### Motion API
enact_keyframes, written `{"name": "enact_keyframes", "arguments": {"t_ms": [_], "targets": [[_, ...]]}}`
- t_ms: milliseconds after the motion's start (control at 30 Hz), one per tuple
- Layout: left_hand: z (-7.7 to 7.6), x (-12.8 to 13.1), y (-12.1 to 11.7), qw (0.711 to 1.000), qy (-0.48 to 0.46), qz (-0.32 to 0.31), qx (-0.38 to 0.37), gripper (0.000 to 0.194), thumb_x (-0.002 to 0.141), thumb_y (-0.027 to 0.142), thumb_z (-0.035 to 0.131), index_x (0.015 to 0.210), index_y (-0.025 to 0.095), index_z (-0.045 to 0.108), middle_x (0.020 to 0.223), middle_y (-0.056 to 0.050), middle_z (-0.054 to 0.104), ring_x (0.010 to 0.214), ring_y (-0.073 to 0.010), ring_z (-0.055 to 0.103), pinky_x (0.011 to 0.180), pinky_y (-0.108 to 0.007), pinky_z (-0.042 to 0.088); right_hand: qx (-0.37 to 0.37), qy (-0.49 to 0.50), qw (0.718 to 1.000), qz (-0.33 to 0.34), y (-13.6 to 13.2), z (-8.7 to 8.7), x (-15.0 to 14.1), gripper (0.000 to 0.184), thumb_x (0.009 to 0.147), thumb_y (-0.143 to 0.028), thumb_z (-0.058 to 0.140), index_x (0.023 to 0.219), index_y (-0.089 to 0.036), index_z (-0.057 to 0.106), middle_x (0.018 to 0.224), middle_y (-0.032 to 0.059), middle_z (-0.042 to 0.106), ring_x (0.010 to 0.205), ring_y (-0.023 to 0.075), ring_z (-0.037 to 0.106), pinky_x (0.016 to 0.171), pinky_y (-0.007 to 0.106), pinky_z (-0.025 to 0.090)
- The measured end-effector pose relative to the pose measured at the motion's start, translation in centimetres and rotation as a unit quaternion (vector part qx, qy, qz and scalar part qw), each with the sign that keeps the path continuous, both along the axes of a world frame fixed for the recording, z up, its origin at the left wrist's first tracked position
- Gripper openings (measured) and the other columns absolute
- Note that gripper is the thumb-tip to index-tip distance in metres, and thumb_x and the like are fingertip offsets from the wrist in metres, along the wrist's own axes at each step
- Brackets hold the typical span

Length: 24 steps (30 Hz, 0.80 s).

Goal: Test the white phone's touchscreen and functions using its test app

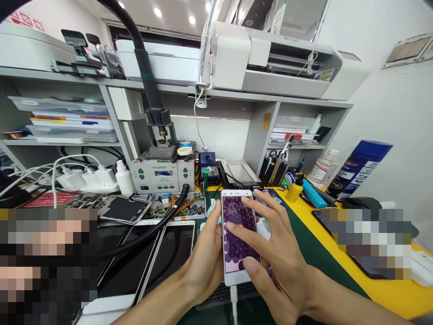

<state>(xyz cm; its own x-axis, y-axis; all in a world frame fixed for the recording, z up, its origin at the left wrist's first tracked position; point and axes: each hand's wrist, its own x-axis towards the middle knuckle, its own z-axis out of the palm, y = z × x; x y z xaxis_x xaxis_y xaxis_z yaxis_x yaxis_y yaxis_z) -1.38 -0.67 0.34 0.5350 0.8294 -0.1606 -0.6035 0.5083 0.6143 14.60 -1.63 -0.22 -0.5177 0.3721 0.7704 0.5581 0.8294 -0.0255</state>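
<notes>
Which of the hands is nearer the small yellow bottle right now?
Right. The right hand is spread over the white phone, in front of the yellow bottle and slightly left; the left hand holds the phone's left edge, farther away.

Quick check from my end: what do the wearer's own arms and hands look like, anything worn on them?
The left grip and right grip are bare hands, with no gloves or rings visible. Both forearms are bare too: no sleeve, watch or bracelet shows.

Two hands [208, 253] [282, 255], one lit phone [237, 252]
</notes>
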Motion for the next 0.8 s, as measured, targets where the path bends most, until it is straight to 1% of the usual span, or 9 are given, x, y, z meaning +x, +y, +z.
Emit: {"name": "enact_keyframes", "arguments": {"t_ms": [100,167,300,433,567,733,800], "targets": [[-0.03,0.08,-0.03,1.000,-0.005,0.018,0.004,0.065,0.089,0.064,0.049,0.135,0.019,0.059,0.117,-0.011,0.071,0.110,-0.0292,0.065,0.102,-0.041,0.042,-0.009,-0.029,0.999,-0.011,0.07,-0.02,-0.02,0.049,0.078,-0.025,0.055,0.126,-0.016,0.060,0.148,0.0164,0.037,0.143,0.0413,0.027,0.111,0.070,0.024],[-0.05,0.05,-0.06,1.000,-0.005,0.011,0.002,0.064,0.089,0.063,0.048,0.136,0.020,0.058,0.118,-0.011,0.071,0.110,-0.0289,0.065,0.102,-0.041,0.042,-0.008,-0.021,1.000,-0.006,0.05,-0.01,0.02,0.049,0.078,-0.025,0.054,0.126,-0.015,0.059,0.148,0.0168,0.036,0.143,0.0411,0.027,0.112,0.070,0.023],[-0.05,-0.08,-0.05,1.000,0.003,-0.016,-0.006,0.063,0.090,0.061,0.048,0.137,0.019,0.056,0.118,-0.011,0.071,0.110,-0.0291,0.065,0.102,-0.041,0.042,0.004,0.029,1.000,0.008,-0.12,0.01,0.13,0.048,0.078,-0.022,0.050,0.124,-0.012,0.059,0.144,0.0177,0.041,0.141,0.0404,0.032,0.111,0.069,0.027],[-0.26,-0.07,0.10,1.000,0.003,-0.012,-0.008,0.067,0.089,0.062,0.049,0.136,0.016,0.056,0.117,-0.013,0.072,0.109,-0.0299,0.065,0.101,-0.041,0.042,0.005,0.029,0.999,0.011,-0.12,0.00,0.11,0.045,0.076,-0.020,0.052,0.120,-0.012,0.062,0.141,0.0176,0.045,0.139,0.0404,0.035,0.109,0.068,0.029],[-0.46,-0.09,0.18,1.000,-0.003,-0.006,-0.010,0.067,0.088,0.063,0.049,0.135,0.016,0.057,0.115,-0.012,0.072,0.108,-0.0293,0.066,0.101,-0.041,0.042,0.010,0.031,0.999,0.014,-0.06,0.05,0.07,0.040,0.075,-0.019,0.053,0.112,-0.013,0.066,0.138,0.0165,0.048,0.137,0.0402,0.037,0.108,0.069,0.030],[-0.21,-0.09,0.03,1.000,0.014,-0.002,-0.028,0.069,0.087,0.065,0.049,0.132,0.014,0.060,0.111,-0.014,0.073,0.106,-0.0304,0.067,0.100,-0.043,0.042,-0.007,-0.024,1.000,0.009,0.07,0.01,0.07,0.049,0.076,-0.024,0.057,0.125,-0.018,0.061,0.147,0.0150,0.040,0.140,0.0419,0.031,0.109,0.073,0.025],[-0.17,-0.07,0.02,0.999,0.016,0.000,-0.031,0.068,0.088,0.064,0.050,0.132,0.014,0.059,0.110,-0.014,0.074,0.106,-0.0303,0.067,0.100,-0.043,0.042,-0.010,-0.026,1.000,0.010,0.12,0.01,0.11,0.050,0.076,-0.024,0.056,0.125,-0.018,0.061,0.148,0.0151,0.039,0.141,0.0419,0.031,0.110,0.073,0.024]]}}
